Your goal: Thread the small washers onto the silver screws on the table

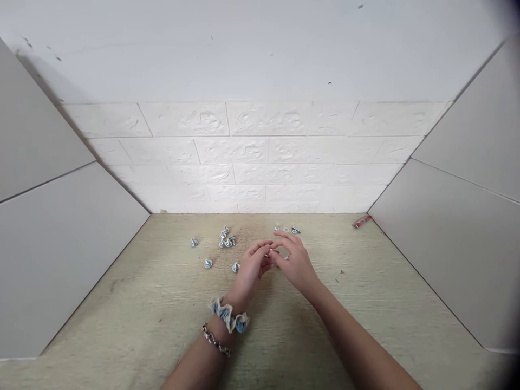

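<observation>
Head view: left hand (251, 266) and right hand (298, 264) meet, fingers pinching a mostly hidden small part (268, 252), likely steadying it.

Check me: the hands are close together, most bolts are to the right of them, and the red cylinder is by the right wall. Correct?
Not quite: the left hand and right hand are close together, but the head view shows most bolts left of them, not right. The red cylinder is by the right wall.
</observation>
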Demonstrator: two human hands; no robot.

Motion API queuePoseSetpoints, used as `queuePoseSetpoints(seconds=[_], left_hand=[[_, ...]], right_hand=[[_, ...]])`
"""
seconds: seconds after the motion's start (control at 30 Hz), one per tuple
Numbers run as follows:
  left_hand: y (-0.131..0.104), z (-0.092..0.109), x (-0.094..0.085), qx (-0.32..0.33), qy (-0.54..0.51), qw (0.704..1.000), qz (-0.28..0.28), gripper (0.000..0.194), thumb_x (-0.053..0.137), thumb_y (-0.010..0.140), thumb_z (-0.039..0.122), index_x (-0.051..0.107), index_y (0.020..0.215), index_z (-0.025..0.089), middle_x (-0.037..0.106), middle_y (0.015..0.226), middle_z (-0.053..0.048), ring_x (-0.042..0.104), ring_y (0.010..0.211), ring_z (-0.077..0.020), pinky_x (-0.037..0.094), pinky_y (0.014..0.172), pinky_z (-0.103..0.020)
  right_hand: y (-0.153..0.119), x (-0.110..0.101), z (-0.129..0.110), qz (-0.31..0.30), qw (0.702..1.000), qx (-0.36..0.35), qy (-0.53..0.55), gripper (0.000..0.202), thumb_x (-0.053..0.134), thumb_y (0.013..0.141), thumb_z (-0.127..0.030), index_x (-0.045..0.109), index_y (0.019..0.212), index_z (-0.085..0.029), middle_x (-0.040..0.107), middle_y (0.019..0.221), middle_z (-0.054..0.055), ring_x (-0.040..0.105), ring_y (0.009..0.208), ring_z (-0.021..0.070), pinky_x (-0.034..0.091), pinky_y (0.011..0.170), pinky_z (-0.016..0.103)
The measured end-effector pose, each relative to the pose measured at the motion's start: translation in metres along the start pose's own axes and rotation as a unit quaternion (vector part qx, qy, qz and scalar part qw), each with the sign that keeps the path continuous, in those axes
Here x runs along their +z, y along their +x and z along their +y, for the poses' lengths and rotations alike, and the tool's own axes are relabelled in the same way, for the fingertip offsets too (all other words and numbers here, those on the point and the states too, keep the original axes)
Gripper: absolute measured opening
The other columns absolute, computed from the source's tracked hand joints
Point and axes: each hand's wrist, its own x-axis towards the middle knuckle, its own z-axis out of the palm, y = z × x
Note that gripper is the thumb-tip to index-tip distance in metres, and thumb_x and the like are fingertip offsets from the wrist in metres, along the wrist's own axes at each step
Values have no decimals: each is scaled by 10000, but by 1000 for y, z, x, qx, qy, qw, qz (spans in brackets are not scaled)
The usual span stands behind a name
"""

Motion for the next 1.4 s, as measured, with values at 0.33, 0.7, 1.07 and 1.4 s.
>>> queuePoseSetpoints(seconds=[0.33,0.7,1.07,1.4], left_hand=[[-7,5,7,6,52,996,-76,628,704,688,294,409,1227,162,640,774,-55,623,688,-165,459,645,-229],[-8,14,2,32,-13,999,-22,553,694,706,290,415,1178,215,596,914,-32,602,732,-124,472,654,-214],[-5,10,1,-23,61,997,-38,538,668,717,286,428,1191,198,576,718,-9,578,652,-110,473,638,-212],[-7,6,4,3,56,997,-62,588,705,696,301,412,1192,184,635,809,-55,624,688,-164,463,603,-215]], right_hand=[[-5,3,-5,-124,992,0,-5,668,550,683,-220,395,1333,-206,190,1462,57,134,1343,293,212,1064,507],[-3,-11,-16,-176,981,26,75,492,456,842,-408,429,1309,-256,187,1466,9,89,1359,252,196,1070,511],[1,-7,-8,-88,994,33,57,166,518,770,-224,620,901,-218,483,1258,48,360,1225,220,321,1013,461],[-6,-4,-7,-179,982,22,57,692,579,730,-312,324,1368,-236,148,1474,53,96,1358,259,237,1068,472]])
